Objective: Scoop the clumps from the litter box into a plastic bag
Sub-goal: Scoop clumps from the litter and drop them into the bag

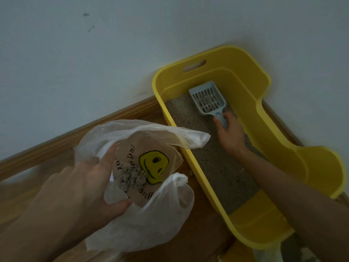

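Note:
A yellow litter box point(251, 86) stands on the floor against the wall, filled with grey litter point(213, 157). My right hand point(229, 133) grips the handle of a pale blue slotted scoop point(207, 98) held over the far end of the litter, with a few clumps in it. To the left, my left hand point(90, 178) grips the rim of a clear plastic bag point(151, 214) with a yellow smiley print and holds its mouth open. A pile of grey clumps point(132, 179) lies inside the bag.
A wooden floor point(200, 188) runs beneath the bag and box, with a wooden skirting board point(79, 135) along the white wall point(113, 53) behind. The box's low entrance lip point(262, 220) faces me.

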Tool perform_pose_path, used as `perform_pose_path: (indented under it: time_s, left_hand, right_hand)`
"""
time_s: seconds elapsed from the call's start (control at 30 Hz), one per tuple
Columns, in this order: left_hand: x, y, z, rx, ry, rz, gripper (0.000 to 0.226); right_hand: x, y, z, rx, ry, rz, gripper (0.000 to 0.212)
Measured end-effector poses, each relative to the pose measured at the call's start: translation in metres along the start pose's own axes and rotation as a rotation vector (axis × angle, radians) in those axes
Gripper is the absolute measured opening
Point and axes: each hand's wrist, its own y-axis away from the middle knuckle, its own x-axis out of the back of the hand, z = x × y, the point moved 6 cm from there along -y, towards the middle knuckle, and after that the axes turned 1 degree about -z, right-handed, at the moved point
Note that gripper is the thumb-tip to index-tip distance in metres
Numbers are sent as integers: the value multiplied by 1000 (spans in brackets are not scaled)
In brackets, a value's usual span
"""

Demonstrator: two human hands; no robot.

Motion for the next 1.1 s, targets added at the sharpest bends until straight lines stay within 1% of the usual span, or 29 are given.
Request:
perform_pose_path:
  time_s: [0.13, 0.23, 0.33, 0.43, 0.57, 0.67, 0.83, 0.9, 0.97, 1.1]
  left_hand:
    - [-2, -1, -1, 3, -29, -13, 116]
    - [0, -2, 1, -3, -58, -21, 116]
    - [1, 0, 3, -6, -56, -33, 115]
    - [2, 0, 4, -15, -47, -29, 112]
    - [1, 1, 4, -7, -49, -37, 113]
    - [1, 2, 2, 1, -43, -41, 112]
    - [0, 2, -1, 19, -75, -74, 119]
    - [1, 1, -1, 19, -71, -86, 116]
    - [2, 2, 0, 29, -51, -103, 115]
    - [8, 4, 5, 7, -55, -80, 110]
  right_hand:
    - [7, 7, -1, 6, -16, 8, 23]
    - [9, 16, -3, 47, 40, -44, 20]
    - [12, 26, -3, 60, 22, -49, 18]
    - [13, 38, -8, 112, 51, -109, 17]
    - [15, 49, -12, 130, 48, -136, 17]
    - [15, 57, -19, 175, 54, -198, 18]
    - [32, 72, -29, 136, 24, -209, 17]
    - [42, 82, -32, 116, 33, -214, 15]
    - [55, 93, -34, 101, 47, -214, 17]
    - [87, 123, -31, 61, 56, -229, 19]
